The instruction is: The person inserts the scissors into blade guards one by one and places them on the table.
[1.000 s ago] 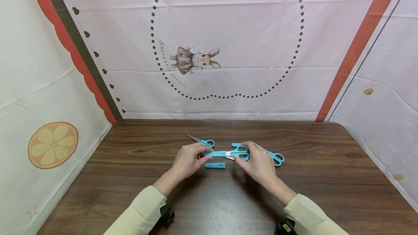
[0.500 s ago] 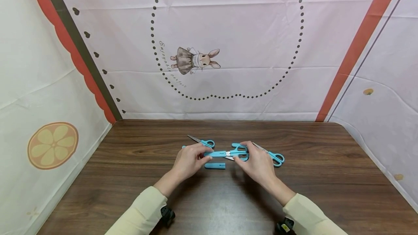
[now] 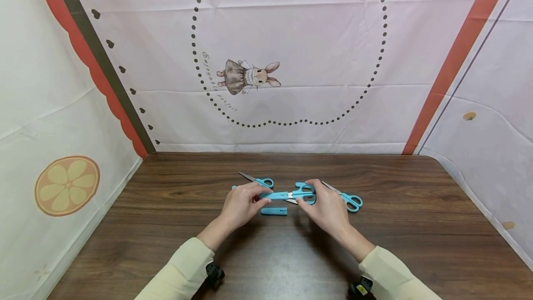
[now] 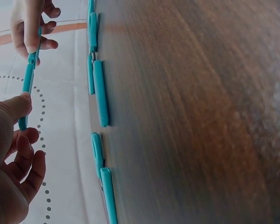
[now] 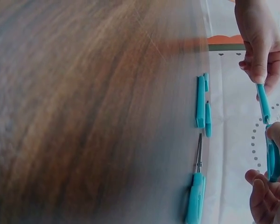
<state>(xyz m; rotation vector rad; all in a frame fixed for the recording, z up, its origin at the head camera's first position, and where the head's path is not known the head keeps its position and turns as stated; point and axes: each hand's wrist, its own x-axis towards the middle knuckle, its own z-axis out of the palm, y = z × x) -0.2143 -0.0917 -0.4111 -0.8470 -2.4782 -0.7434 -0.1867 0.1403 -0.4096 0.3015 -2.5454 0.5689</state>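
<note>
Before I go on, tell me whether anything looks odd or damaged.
The rabbit print on the backdrop lies sideways, head to the right, odd for a standing figure. Nothing looks spilled, and the held scissors show no visible damage.

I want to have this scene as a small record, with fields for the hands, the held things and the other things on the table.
Left hand: pinches a blue cap
Right hand: holds scissors by the handles
Fit: cap over the blades, a little metal showing
Height: above the brown table
Other scissors: back left pair and right pair, both uncapped
Loose caps: front cap; another cap farther back, partly hidden
</note>
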